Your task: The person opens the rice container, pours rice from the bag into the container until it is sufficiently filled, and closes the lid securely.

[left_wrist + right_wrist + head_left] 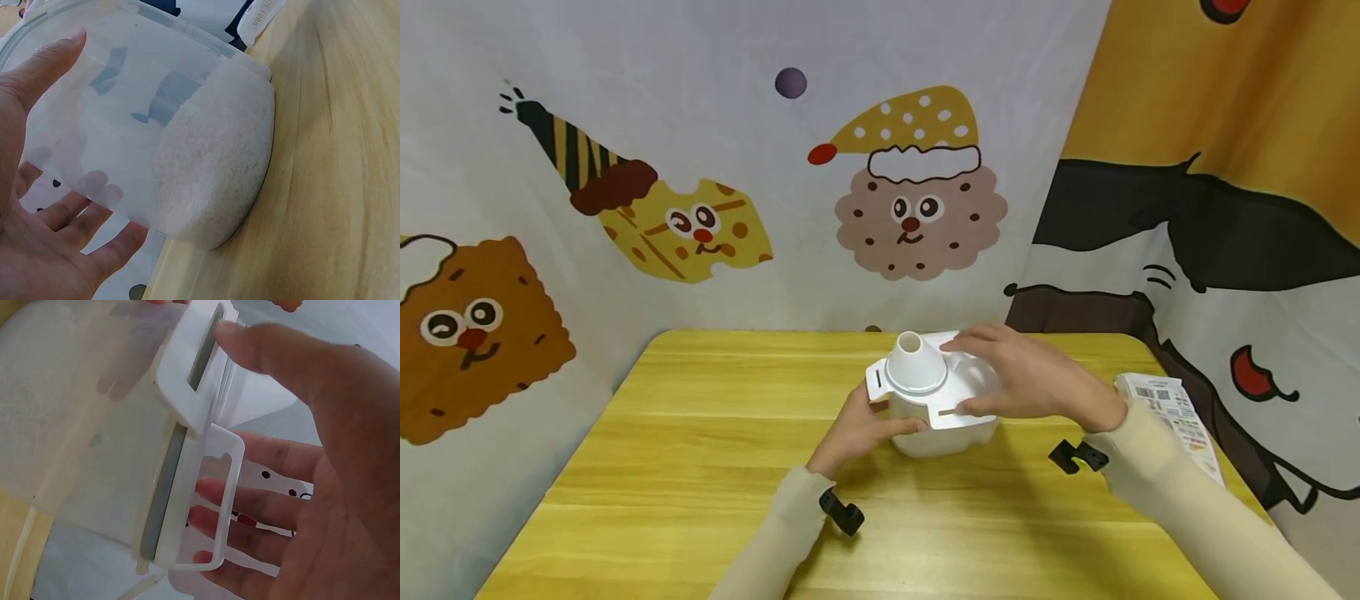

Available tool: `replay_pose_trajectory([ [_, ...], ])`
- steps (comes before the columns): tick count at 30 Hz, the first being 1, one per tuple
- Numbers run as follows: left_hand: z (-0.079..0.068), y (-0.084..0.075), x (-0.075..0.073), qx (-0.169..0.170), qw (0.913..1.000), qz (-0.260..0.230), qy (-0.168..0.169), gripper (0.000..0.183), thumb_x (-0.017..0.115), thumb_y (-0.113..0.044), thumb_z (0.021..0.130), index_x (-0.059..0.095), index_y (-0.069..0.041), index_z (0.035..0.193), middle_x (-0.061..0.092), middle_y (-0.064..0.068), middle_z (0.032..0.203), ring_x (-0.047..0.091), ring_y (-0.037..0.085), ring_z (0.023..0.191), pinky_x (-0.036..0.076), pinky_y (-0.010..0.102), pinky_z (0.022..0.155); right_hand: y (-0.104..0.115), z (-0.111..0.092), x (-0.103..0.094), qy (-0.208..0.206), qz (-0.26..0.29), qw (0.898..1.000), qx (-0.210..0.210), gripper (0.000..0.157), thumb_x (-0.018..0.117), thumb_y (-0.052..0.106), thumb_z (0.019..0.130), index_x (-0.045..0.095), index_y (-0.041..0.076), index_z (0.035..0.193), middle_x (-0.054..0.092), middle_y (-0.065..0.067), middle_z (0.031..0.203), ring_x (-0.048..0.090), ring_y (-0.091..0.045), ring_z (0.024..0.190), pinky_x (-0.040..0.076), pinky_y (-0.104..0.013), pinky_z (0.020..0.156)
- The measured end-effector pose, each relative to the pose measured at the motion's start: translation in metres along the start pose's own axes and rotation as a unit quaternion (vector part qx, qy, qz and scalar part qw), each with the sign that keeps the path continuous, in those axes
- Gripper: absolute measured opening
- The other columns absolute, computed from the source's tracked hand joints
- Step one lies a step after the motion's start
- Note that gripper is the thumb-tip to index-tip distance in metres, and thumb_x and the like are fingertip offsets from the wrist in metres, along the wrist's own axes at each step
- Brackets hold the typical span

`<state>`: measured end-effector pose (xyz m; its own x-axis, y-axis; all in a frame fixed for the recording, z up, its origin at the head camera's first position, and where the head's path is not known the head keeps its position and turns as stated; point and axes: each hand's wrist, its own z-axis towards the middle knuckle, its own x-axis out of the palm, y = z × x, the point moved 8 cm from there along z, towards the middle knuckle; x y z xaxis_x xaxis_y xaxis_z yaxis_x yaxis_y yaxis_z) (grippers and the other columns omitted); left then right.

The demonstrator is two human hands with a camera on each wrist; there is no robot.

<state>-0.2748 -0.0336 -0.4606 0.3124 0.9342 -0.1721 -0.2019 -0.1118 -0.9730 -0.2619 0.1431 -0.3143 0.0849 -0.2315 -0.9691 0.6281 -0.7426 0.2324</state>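
Note:
A translucent food storage container [925, 442] stands upright on the table, its white lid [952, 392] topped by a cone-shaped spout [913, 365]. White rice [212, 150] lies heaped against one side, filling its lower part. My left hand [863, 433] grips the container's left side, thumb on the near wall and fingers round the far one. Over the lid's right part spreads my right hand [1033, 375]. In the right wrist view, its thumb rests on a slotted latch flap [178, 384], while the other fingers reach behind a white loop handle [232, 506].
A printed white packet or box [1180, 425] lies at the table's right edge. Behind the wooden table [715, 433] hangs a curtain [722, 75] with cartoon figures, close along the back edge. A black wrist camera mount sits on each sleeve.

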Motion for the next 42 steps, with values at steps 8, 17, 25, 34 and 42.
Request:
replay_pose_trajectory([
  [8, 0.000, 0.003, 0.000, -0.001, 1.0000, 0.002, 0.000, 0.081, 0.092, -0.029, 0.078, 0.049, -0.037, 0.145, 0.056, -0.011, 0.144, 0.050, 0.017, 0.137, 0.046, 0.051, 0.114, 0.003, 0.009, 0.005, 0.041, -0.012, 0.999, -0.019, 0.080, 0.089, 0.049, 0.075, 0.061, 0.018, 0.142, 0.055, -0.011, 0.148, 0.049, -0.033, 0.134, 0.053, -0.054, 0.104],
  [17, 0.000, 0.004, -0.001, -0.014, 0.9998, -0.005, -0.009, 0.080, 0.092, -0.023, 0.078, 0.050, -0.035, 0.145, 0.056, -0.011, 0.143, 0.050, 0.017, 0.137, 0.046, 0.051, 0.115, 0.004, 0.013, 0.009, 0.059, -0.026, 0.998, -0.006, 0.089, 0.092, 0.048, 0.067, 0.058, 0.018, 0.144, 0.052, -0.012, 0.151, 0.047, -0.031, 0.134, 0.053, -0.052, 0.103],
  [25, 0.000, 0.004, -0.001, -0.014, 0.9999, -0.001, -0.007, 0.080, 0.092, -0.023, 0.077, 0.051, -0.035, 0.144, 0.057, -0.011, 0.142, 0.050, 0.016, 0.136, 0.046, 0.051, 0.115, 0.004, 0.013, 0.012, 0.041, -0.034, 0.999, -0.010, 0.089, 0.095, 0.043, 0.065, 0.059, 0.015, 0.142, 0.054, -0.011, 0.148, 0.049, -0.031, 0.130, 0.053, -0.051, 0.102],
  [34, 0.000, 0.002, 0.000, -0.013, 0.9999, 0.004, -0.005, 0.081, 0.092, -0.023, 0.077, 0.050, -0.035, 0.145, 0.056, -0.011, 0.144, 0.049, 0.017, 0.137, 0.046, 0.052, 0.114, 0.005, 0.012, 0.012, 0.015, -0.042, 0.999, -0.008, 0.084, 0.096, 0.040, 0.063, 0.065, 0.016, 0.136, 0.058, -0.011, 0.143, 0.052, -0.033, 0.126, 0.054, -0.051, 0.098],
  [42, -0.001, 0.001, 0.000, -0.014, 0.9999, 0.001, -0.002, 0.081, 0.092, -0.023, 0.078, 0.049, -0.035, 0.145, 0.055, -0.010, 0.144, 0.049, 0.016, 0.137, 0.045, 0.051, 0.115, 0.011, 0.012, 0.011, -0.005, -0.058, 0.998, -0.025, 0.081, 0.096, 0.039, 0.061, 0.067, 0.012, 0.131, 0.064, -0.011, 0.133, 0.056, -0.030, 0.113, 0.056, -0.044, 0.090],
])
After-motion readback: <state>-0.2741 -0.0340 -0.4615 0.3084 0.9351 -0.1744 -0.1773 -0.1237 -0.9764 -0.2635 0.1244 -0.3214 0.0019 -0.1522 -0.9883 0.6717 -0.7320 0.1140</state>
